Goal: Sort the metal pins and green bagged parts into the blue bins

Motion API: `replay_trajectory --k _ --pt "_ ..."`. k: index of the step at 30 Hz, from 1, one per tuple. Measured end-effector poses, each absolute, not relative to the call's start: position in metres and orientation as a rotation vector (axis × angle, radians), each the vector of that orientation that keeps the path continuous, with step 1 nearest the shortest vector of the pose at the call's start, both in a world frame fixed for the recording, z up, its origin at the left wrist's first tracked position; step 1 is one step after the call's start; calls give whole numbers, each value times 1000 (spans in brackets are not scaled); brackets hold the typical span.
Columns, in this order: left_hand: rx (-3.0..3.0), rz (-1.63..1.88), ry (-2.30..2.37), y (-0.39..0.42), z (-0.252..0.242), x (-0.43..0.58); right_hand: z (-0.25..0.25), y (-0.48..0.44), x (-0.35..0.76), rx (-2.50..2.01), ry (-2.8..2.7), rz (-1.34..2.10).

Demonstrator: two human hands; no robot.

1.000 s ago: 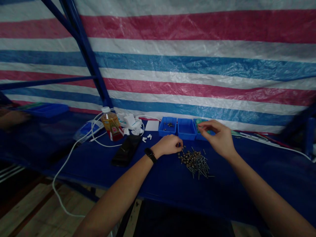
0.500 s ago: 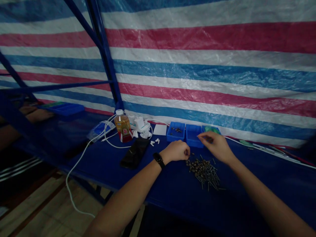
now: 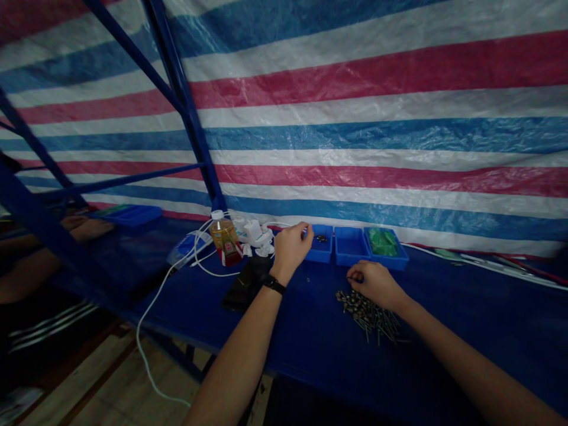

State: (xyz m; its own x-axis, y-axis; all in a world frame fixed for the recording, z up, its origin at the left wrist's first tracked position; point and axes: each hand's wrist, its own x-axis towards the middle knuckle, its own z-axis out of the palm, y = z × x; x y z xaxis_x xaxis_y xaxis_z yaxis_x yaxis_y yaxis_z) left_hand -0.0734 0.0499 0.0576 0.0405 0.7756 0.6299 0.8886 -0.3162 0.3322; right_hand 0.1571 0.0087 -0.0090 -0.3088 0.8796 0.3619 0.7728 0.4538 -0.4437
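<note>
My left hand (image 3: 291,248), with a black band on its wrist, is at the left side of the left blue bin (image 3: 320,255), fingers pinched. Whatever it may hold is too small to make out. Small metal parts (image 3: 321,238) lie in that bin. My right hand (image 3: 375,284) is closed at the far edge of a heap of screws (image 3: 370,316). A small dark piece like a screw shows at its fingertips. Beyond this hand stands the middle blue bin (image 3: 350,245). To its right, another blue bin (image 3: 399,261) holds a green plastic bag (image 3: 382,242).
On the blue table (image 3: 310,331) are a dark phone (image 3: 239,290), a drink bottle (image 3: 225,239), white chargers (image 3: 257,234) and a white cable (image 3: 153,307). A blue metal post (image 3: 195,136) rises at the left. Another person's hands (image 3: 89,228) are beyond it.
My left hand has moved from the heap up and left to the left bin. My right hand has come down from the bins to the heap. The view has shifted slightly.
</note>
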Motion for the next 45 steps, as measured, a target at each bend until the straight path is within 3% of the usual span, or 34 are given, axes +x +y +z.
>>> replay_trajectory --k 6,11,15,18,23,27,35,45 --pt "-2034 -1192 -1753 54 51 -77 63 12 134 -1126 -1587 292" --pt "-2098 -1077 -1820 55 51 -78 130 46 106 -1133 -1572 280" --pt "-2242 -897 -1808 52 52 -78 154 29 107 -978 -1565 172" --pt "-2472 -785 -1708 50 48 -76 132 4 129 -1034 -1741 138" --pt "-3221 -475 -1263 54 29 -65 48 -7 197 -1329 -2126 307" --pt "-3317 -382 -1147 53 19 -53 11 -5 232 -1452 -2267 478" --pt "-2958 -536 -1158 45 23 -39 18 -16 230 -1597 -2433 474" --pt "-2843 -491 -1191 39 22 -33 30 -23 234 -1631 -2436 765"
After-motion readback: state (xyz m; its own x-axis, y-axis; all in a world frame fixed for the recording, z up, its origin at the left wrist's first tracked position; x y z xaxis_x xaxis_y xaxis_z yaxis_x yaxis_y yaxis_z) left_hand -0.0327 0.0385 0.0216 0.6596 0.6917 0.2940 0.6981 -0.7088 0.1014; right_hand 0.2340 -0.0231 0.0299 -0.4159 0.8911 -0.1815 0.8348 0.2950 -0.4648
